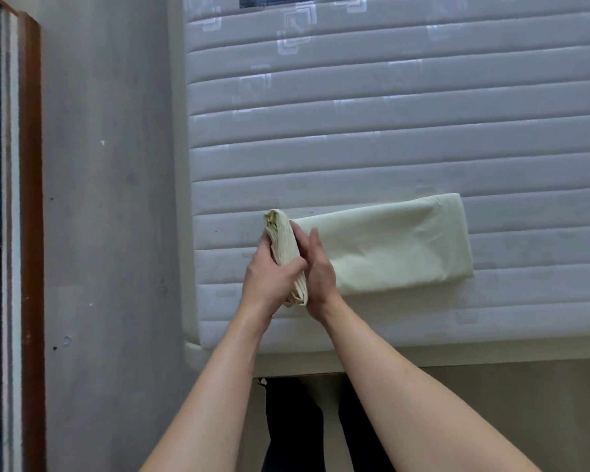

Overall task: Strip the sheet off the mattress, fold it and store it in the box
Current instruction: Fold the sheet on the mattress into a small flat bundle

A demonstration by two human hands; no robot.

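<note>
Grey concrete wall (109, 199), flat and pitted with small marks, fills the nine o'clock side beside a reddish-brown wooden frame (31, 199) at the far edge of your view. Moving right, your left hand (269, 277) curls its fingers and thumb round the raised end of the pale yellow-green sheet (389, 250), clamping the stacked edges where the layered folds show as thin ribs. Your right hand (317, 270) lies against the other face of that same bundle, fingers fairly straight and pressed flat to the cloth, so the two palms sandwich the end between them, a hold that judging by the task keeps the layers square as the next fold is turned over. The cloth looks like thin, smooth woven cotton, soft enough to crease and slump, and the rest of it lies flat as a long rectangle running towards three o'clock, resting on the bare mattress (389, 131). That mattress is white and quilted in horizontal padded bands with faint square motifs stitched in, its rounded corner near seven o'clock of the sheet, so stripping appears done and folding is the step in hand. No box is visible anywhere. At six o'clock, dark trousers (293, 430) show below the bed's edge.
</note>
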